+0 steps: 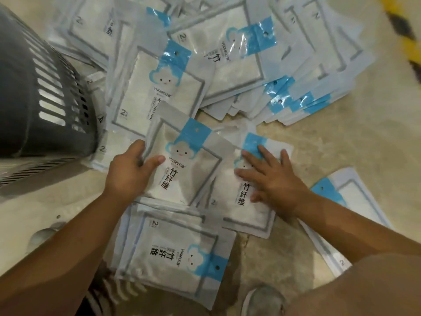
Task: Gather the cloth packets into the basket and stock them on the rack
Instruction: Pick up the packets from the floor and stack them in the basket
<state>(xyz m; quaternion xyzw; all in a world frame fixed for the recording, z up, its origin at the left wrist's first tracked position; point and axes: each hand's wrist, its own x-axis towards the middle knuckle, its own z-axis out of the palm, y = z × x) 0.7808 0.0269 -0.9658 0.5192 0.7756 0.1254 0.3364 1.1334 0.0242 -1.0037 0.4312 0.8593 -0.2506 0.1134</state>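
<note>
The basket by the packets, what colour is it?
The basket is dark grey, seen clearly in the head view.

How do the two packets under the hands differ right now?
The left packet is gripped at its edge by the left hand, thumb on top; the right packet lies under the flat, spread right hand. The left packet overlaps the right packet's edge. Both share the same blue-tabbed cloud print.
</note>
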